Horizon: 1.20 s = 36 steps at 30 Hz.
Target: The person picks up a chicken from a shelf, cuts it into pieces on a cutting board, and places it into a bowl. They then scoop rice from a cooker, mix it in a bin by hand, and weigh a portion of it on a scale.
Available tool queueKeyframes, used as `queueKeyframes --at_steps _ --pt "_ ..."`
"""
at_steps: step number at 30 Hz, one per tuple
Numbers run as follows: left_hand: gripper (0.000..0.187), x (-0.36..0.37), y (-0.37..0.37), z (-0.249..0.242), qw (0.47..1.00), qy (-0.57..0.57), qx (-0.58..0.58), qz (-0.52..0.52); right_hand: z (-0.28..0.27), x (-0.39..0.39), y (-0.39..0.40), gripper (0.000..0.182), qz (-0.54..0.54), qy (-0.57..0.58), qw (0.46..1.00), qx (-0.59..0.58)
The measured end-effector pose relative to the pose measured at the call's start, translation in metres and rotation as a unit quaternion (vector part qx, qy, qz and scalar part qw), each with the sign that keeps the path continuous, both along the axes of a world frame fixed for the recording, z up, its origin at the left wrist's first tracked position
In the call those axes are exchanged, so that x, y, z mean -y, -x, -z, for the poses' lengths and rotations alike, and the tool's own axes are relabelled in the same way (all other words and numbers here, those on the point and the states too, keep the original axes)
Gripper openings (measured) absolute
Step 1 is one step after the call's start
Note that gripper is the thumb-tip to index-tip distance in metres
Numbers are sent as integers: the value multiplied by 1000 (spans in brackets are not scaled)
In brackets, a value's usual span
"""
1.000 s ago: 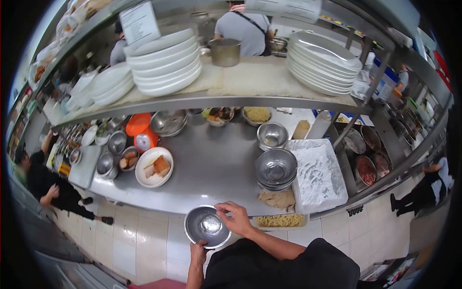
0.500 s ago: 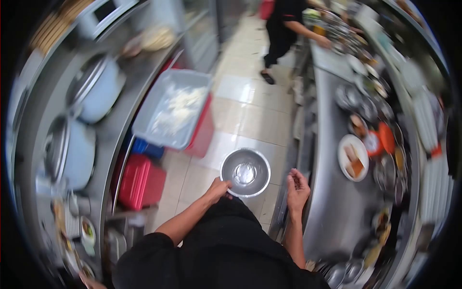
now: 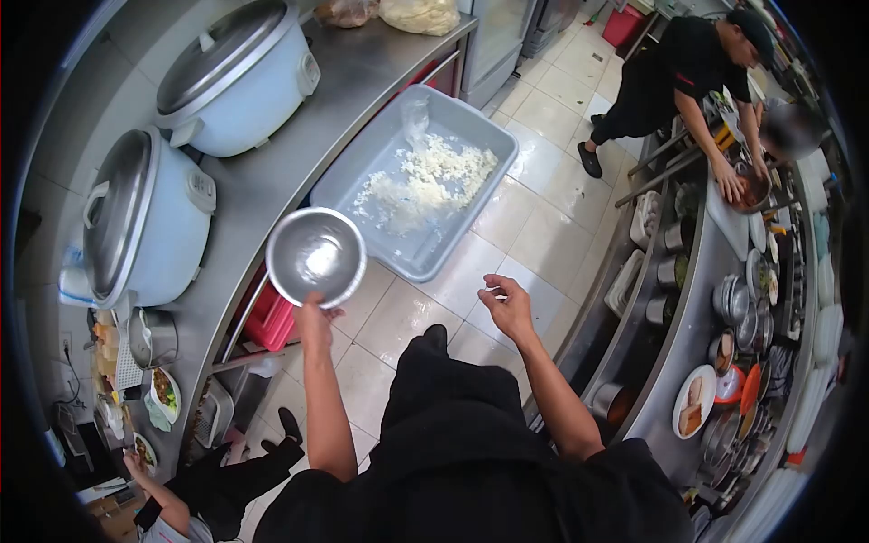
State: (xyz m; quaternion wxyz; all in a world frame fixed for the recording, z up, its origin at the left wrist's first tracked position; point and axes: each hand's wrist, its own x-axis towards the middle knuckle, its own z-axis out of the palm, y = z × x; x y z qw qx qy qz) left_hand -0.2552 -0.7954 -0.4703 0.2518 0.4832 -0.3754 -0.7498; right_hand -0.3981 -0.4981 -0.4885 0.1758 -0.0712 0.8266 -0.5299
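My left hand [image 3: 317,321] is closed on the near rim of a metal bowl [image 3: 317,258], tilted a little, with a shiny inside and no food visible in it. Just beyond the bowl sits a grey plastic tub [image 3: 493,136] holding a spread of white rice [image 3: 430,181] and a crumpled piece of clear plastic [image 3: 415,119]. The bowl covers part of the tub's near left corner from my view. In the air over the floor, my right hand [image 3: 507,306] holds nothing; its fingers are loosely bent and apart.
Two large rice cookers [image 3: 244,86] stand on the left steel counter [image 3: 262,172]. A red container [image 3: 270,317] is under it. At right, a co-worker [image 3: 688,72] handles a bowl at a counter with a white plate [image 3: 693,402]. Another person [image 3: 217,489] is at lower left.
My left hand has carried the bowl leftward and up to the tub. The view has swung left, bringing the rice cookers and tub closer. My right hand remains empty.
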Motion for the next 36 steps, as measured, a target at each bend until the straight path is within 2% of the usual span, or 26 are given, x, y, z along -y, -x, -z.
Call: queueKeyframes --at_steps 1,3,7,9,11,13,15,17,19,21,22,24,25,26,27,28,29,31,32,33,34,36 --pt "32 18 5 -10 999 25 44 1 4 8 6 32 -6 -2 1000 1" --pt "33 51 17 -15 998 33 14 -46 11 24 25 32 -37 -67 997 -9" --pt "36 98 31 -1 995 37 -32 -86 28 60 79 32 -93 -66 992 -57" --pt "36 124 32 14 996 14 -59 -72 37 91 120 33 -128 -66 982 -121" --pt "37 128 44 4 995 -9 -31 -98 35 128 160 32 -161 -28 980 -112" --pt "36 144 47 10 996 -17 -24 -90 42 160 202 35 -203 -54 942 -262" --pt "37 144 62 9 994 -9 -24 -109 56 192 248 39 -192 -27 942 -273" --pt "56 156 65 28 994 -29 -29 -98 85 224 297 47 -181 -44 936 -299" --pt "63 142 90 2 986 -47 16 -159 101 257 340 51 -194 -50 919 -340" --pt "63 122 102 -8 986 -49 36 -153 109 285 373 55 -223 -88 888 -392" --pt "62 111 103 -5 985 -47 42 -159 115 294 384 55 -224 -92 892 -381" --pt "54 76 107 14 996 -1 34 -77 123 309 403 45 -286 -152 825 -462" --pt "49 57 113 26 997 -12 57 -48 122 313 411 45 -292 -153 827 -454" --pt "44 36 123 36 996 -23 78 -18 117 316 420 35 -361 -246 817 -375" --pt "31 16 136 42 992 15 118 52 115 318 426 27 -421 -334 791 -292" --pt "23 1 156 35 985 -25 159 61 118 312 427 18 -396 -291 808 -326" --pt "18 -10 166 47 981 -31 168 88 108 308 426 18 -400 -293 805 -326" --pt "16 -28 203 47 980 -39 172 92 71 295 424 19 -314 -214 920 -99" --pt "15 -33 224 43 977 25 169 129 74 285 422 19 -319 -219 916 -101" --pt "16 -36 245 38 968 91 165 166 79 272 420 23 -271 -95 956 50" --pt "17 -37 267 36 957 164 168 168 81 259 417 27 -212 33 956 198" --pt "22 -36 309 24 931 284 169 155 49 239 384 35 -151 223 905 328"
